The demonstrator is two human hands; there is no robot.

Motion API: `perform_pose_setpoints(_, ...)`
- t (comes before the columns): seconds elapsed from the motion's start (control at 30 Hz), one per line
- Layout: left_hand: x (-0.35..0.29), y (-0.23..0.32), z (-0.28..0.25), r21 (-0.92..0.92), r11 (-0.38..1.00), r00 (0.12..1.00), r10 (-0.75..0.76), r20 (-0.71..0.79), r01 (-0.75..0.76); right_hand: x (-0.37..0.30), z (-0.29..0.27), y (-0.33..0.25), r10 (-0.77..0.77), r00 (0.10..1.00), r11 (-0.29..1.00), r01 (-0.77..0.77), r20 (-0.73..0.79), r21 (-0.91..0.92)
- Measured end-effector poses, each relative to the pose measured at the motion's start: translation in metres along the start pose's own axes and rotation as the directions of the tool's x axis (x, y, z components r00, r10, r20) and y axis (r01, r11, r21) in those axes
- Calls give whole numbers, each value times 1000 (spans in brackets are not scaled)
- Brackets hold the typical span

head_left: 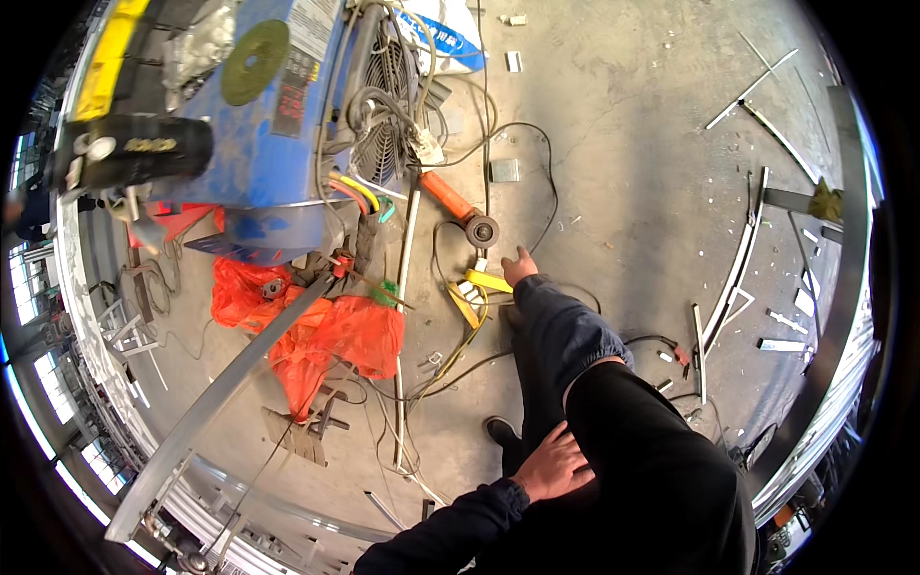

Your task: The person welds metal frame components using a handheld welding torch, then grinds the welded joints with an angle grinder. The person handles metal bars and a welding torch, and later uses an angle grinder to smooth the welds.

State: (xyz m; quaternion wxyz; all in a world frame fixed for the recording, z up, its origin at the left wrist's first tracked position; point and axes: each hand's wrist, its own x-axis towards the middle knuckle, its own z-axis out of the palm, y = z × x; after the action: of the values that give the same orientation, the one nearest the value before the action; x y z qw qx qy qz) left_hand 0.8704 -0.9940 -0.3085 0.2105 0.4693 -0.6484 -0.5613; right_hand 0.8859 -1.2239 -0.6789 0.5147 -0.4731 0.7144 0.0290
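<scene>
My right hand (520, 267) reaches low over the floor with its fingers apart and nothing seen in them. Close by it are a yellow flat piece (490, 281) and small white blocks. Just beyond, an orange angle grinder (447, 196) lies with its round disc (482, 231) facing up, apart from my fingers. My left hand (554, 466) rests on my dark trouser leg, fingers spread and empty.
At left stands a blue machine (259, 144) carrying a round green disc (256, 62) and a black cylinder (144, 153). Orange plastic bags (359, 335) lie below, crossed by a long metal bar (216, 407). Cables (550, 182) loop around the grinder; metal strips (738, 259) lie at right.
</scene>
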Motion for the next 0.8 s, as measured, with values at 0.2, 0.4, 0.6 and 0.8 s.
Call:
perform_pose_setpoints(0.2,19,-45,-12,-53,997,995,-53,-88,48,109,88,3,158,987,971,-147,-43,187)
perform_pose_setpoints(0.4,16,-50,-32,-63,996,998,-61,4,62,100,88,-19,193,972,598,-223,132,770)
perform_pose_setpoints(0.6,-3,-22,-11,-158,985,994,-86,-73,73,3,-14,-44,-131,983,963,156,-126,221)
perform_pose_setpoints(0.8,-71,1,35,-137,985,995,-98,36,102,-269,-218,-11,-521,845,843,486,-123,-231)
